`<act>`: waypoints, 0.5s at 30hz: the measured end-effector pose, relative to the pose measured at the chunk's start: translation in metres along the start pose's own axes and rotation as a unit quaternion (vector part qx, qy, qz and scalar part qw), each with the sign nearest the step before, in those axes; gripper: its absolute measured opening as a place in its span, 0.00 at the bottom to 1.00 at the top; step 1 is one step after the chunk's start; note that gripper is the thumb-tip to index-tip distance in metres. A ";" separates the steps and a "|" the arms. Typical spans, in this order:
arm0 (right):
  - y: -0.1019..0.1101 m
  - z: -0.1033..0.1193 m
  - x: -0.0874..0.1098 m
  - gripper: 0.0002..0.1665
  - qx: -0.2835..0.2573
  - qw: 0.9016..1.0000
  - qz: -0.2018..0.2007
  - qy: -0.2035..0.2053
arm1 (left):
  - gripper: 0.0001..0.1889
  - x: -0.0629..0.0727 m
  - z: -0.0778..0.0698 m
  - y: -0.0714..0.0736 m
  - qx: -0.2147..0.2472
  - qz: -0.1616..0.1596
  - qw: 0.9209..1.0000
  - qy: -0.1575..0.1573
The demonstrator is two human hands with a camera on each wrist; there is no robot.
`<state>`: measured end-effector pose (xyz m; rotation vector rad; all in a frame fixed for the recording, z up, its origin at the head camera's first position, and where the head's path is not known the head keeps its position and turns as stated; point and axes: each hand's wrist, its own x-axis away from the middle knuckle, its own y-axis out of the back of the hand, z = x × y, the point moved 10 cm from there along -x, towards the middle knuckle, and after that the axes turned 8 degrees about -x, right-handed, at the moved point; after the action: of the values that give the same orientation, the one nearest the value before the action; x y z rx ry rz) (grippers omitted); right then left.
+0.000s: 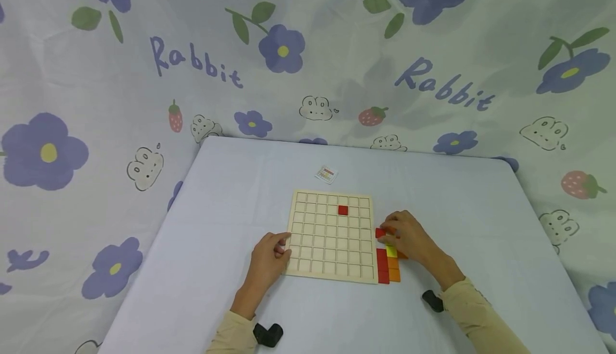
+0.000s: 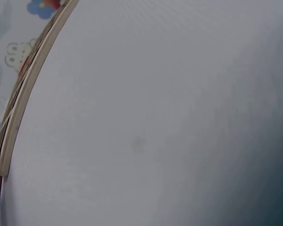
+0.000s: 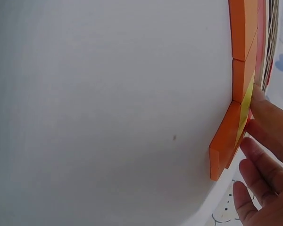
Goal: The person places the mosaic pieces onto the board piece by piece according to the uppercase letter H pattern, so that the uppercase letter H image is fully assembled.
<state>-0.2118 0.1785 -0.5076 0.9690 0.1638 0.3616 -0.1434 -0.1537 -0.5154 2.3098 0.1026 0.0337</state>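
A pale wooden grid board (image 1: pixel 332 236) lies on the table with one red square tile (image 1: pixel 343 210) in its upper part. At the board's left edge, my left hand (image 1: pixel 268 260) rests its thumb and index finger on the rim. My right hand (image 1: pixel 409 239) is by the board's right edge, thumb and index finger pinching a red tile (image 1: pixel 380 233). Below that hand are more red tiles (image 1: pixel 383 266), orange tiles (image 1: pixel 393 269) and a yellow tile (image 1: pixel 391 251). An orange tile (image 3: pixel 225 134) sits angled beside the fingers in the right wrist view. The hand partly covers the tiles.
A small printed card (image 1: pixel 326 174) lies behind the board on the white tabletop (image 1: pixel 216 199). Black objects (image 1: pixel 268 335) show near both sleeves. A patterned cloth (image 1: pixel 298 86) hangs behind the table.
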 end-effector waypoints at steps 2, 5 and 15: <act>0.000 0.000 0.000 0.21 -0.004 1.000 0.001 0.001 | 0.21 0.000 0.000 -0.001 -0.001 0.003 1.000 0.000; 0.000 0.002 0.000 0.20 -0.001 1.000 0.002 0.006 | 0.21 0.000 0.000 -0.001 -0.002 0.003 1.000 -0.004; -0.003 0.000 0.000 0.19 0.010 1.000 -0.006 0.015 | 0.21 0.000 0.003 -0.003 -0.002 0.002 1.000 0.002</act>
<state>-0.2112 0.1772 -0.5105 0.9816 0.2007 0.3654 -0.1432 -0.1533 -0.5196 2.3061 0.0999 0.0419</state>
